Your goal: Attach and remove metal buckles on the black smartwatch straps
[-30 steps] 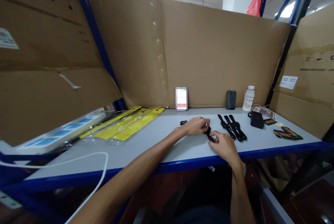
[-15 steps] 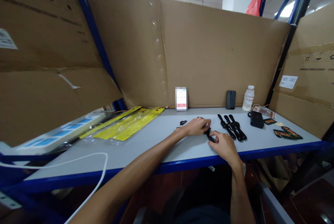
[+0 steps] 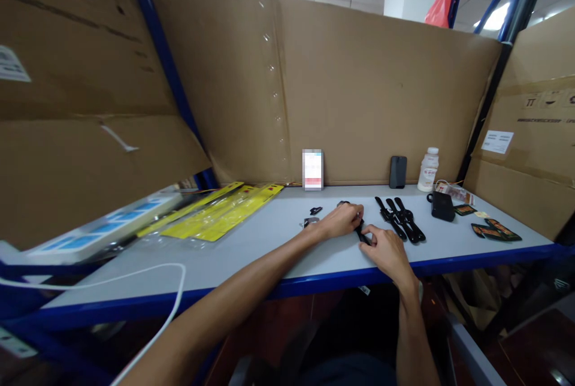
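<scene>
Three black tools point(image 3: 406, 216) lie nearby; left grip point(image 3: 344, 220) and right grip point(image 3: 385, 248) clasp another tool point(image 3: 362, 235).

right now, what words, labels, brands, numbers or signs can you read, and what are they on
No word, brand or number is legible.
Right cardboard: pictograms show, but the text line is blurred; white label too small.
Left cardboard: sticker blurred.
Bottle: print blurred.
Lit screen: pixelated.
Yellow packaging: marks too small.
Held black piece: no text visible.
</scene>
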{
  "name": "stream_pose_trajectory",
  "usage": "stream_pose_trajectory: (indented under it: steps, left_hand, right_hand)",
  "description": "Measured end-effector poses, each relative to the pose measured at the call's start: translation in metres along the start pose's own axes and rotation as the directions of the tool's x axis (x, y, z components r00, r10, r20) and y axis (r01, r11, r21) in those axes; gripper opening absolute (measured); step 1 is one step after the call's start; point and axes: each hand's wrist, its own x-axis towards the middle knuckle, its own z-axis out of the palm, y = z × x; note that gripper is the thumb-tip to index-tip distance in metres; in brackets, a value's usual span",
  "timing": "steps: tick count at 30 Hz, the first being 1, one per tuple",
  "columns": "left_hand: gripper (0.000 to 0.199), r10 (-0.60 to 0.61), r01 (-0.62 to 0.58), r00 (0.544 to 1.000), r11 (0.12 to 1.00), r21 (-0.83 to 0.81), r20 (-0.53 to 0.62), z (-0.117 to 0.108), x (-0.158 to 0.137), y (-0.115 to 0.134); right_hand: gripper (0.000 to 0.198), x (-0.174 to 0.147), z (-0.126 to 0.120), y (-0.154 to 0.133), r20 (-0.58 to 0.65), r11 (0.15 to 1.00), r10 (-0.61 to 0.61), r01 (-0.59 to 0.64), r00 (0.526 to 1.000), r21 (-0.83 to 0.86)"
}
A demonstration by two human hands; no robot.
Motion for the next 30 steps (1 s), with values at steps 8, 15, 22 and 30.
stream_pose_trajectory:
  steps: [8,15,22,30]
  left_hand:
    - [0.024,0.076,-0.075,0.994,0.997,-0.012,0.077,-0.01,0.0,-0.005]
    - [0.017,-0.037,0.035,0.999,0.996,0.082,0.029,-0.001,0.0,0.004]
    - [0.02,-0.129,0.126,0.991,0.991,0.053,0.039,0.002,0.001,0.007]
    - [0.017,-0.163,0.163,0.986,0.987,-0.011,0.02,0.004,0.003,0.002]
  right_hand:
    - [0.026,0.0,-0.001,0.0,-0.006,1.0,-0.009,0.009,1.0,-0.01]
    - [0.025,0.0,-0.003,-0.002,0.013,1.0,-0.008,0.008,1.0,-0.03]
    - [0.027,0.0,0.0,0.0,0.005,0.999,0.002,-0.002,1.0,-0.037]
    - [0.029,0.001,0.0,0.0,-0.005,0.999,0.007,-0.007,1.0,-0.039]
